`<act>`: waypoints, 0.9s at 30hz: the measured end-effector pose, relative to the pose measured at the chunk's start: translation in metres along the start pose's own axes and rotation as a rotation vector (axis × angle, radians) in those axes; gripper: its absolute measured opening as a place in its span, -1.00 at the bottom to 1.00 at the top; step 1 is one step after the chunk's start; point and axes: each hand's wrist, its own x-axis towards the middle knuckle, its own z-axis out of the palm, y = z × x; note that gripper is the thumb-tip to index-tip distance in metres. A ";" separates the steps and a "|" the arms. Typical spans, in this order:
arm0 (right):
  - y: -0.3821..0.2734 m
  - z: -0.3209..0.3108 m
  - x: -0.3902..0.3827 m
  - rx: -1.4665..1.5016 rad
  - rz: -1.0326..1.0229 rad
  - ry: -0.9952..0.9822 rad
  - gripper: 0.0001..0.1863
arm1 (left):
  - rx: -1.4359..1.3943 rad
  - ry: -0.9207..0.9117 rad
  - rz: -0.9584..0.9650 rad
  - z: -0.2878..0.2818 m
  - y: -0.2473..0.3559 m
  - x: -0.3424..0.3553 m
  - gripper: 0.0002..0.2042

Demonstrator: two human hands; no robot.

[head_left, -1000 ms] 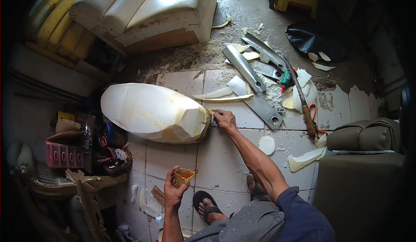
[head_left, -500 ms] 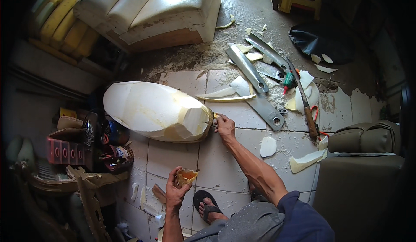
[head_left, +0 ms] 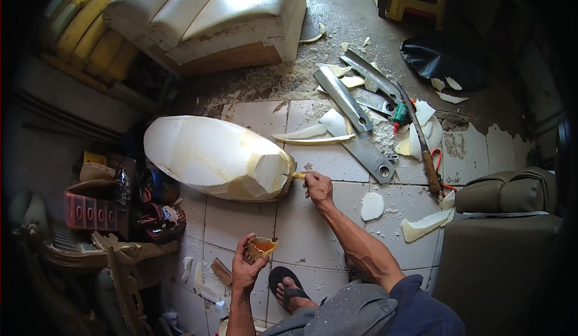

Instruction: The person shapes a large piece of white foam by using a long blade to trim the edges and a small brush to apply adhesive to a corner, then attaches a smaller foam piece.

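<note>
A long block of white foam point(head_left: 205, 152), shaped like a motorcycle seat and stained yellow towards its right end, lies across the tiles. My right hand point(head_left: 319, 189) is closed on a small yellowish brush point(head_left: 299, 175), whose tip meets the right end of the foam; the tip itself is hard to make out. Lower down, my left hand point(head_left: 245, 268) grips a small crusted cup point(head_left: 261, 249) with orange liquid inside, held tilted above the floor near my sandalled foot.
Metal blades point(head_left: 344, 98), foam offcuts, a small green bottle point(head_left: 400, 112) and a long wooden-handled knife point(head_left: 430, 167) lie to the right. A brown padded seat point(head_left: 500, 270) stands at lower right, a white one point(head_left: 241, 17) at the back. Tool containers point(head_left: 90, 212) crowd the left.
My right hand has shifted slightly right and down, so more of the brush shows between it and the foam. My left hand and the cup have barely moved.
</note>
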 end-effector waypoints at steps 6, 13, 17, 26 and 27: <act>-0.002 0.003 0.039 0.155 -0.016 0.113 -0.67 | 0.014 -0.031 -0.009 0.008 -0.001 0.002 -0.26; -0.012 -0.007 0.040 -0.102 -0.062 0.173 -0.64 | 0.011 -0.004 0.002 0.003 0.000 -0.002 -0.26; -0.007 -0.012 0.051 -0.104 -0.068 0.022 -0.59 | -0.008 -0.038 -0.005 0.008 -0.001 0.001 -0.25; 0.013 0.006 -0.014 -0.146 -0.115 0.125 -0.62 | 0.009 -0.003 0.017 0.001 0.000 -0.004 -0.25; 0.002 0.010 -0.017 -0.124 -0.120 0.152 -0.57 | 0.009 -0.002 0.016 0.001 -0.001 -0.003 -0.26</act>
